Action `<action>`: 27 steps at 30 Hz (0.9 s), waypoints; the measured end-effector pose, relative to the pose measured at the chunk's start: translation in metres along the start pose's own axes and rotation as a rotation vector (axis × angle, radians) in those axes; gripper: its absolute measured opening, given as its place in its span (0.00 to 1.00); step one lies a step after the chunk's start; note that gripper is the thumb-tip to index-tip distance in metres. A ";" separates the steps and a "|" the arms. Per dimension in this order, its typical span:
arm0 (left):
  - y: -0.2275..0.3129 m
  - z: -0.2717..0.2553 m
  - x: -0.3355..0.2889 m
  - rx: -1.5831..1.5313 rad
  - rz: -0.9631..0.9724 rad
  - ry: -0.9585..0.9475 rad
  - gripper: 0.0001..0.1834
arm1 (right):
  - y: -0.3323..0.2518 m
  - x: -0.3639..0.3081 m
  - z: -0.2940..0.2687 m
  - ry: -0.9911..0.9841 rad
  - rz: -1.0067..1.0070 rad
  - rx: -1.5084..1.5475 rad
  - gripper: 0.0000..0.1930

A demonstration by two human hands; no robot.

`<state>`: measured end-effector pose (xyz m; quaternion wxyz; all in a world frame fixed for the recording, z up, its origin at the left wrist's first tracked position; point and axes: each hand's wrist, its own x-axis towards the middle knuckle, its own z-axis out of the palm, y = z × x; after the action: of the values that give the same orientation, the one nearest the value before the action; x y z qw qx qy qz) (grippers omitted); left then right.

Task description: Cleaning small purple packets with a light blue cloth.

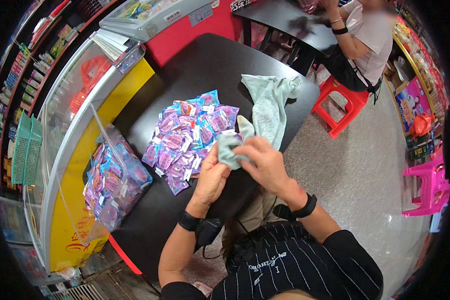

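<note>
Both hands work together over the near side of the black table point(195, 57). A bunched pale green cloth point(229, 151) is gripped in my left hand point(212, 177), thumb up against it. My right hand point(265, 162) pinches the cloth's other side, its fingers closed. Whether anything is wrapped inside the cloth is hidden. Just beyond the hands lies a heap of small purple and blue snack packets point(185, 132). Another pale green cloth point(269, 107) is spread, crumpled, on the table's right part; I cannot tell whether the two pieces join.
A clear plastic bag of similar packets point(116, 182) stands at the table's left edge, beside a glass-topped yellow freezer point(67, 215). A red freezer point(190, 32) borders the far side. To the right are a red stool point(337, 106), a seated person point(367, 40) and a pink stool point(427, 187).
</note>
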<state>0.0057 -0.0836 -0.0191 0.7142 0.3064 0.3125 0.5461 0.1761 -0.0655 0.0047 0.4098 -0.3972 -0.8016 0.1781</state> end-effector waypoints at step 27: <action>0.001 0.009 0.000 0.085 0.035 0.019 0.19 | 0.028 0.010 -0.009 0.157 0.398 0.537 0.08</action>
<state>0.0120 -0.0840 -0.0127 0.6881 0.3368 0.3368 0.5475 0.1939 -0.0403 -0.0019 0.5174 -0.4361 -0.5989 0.4282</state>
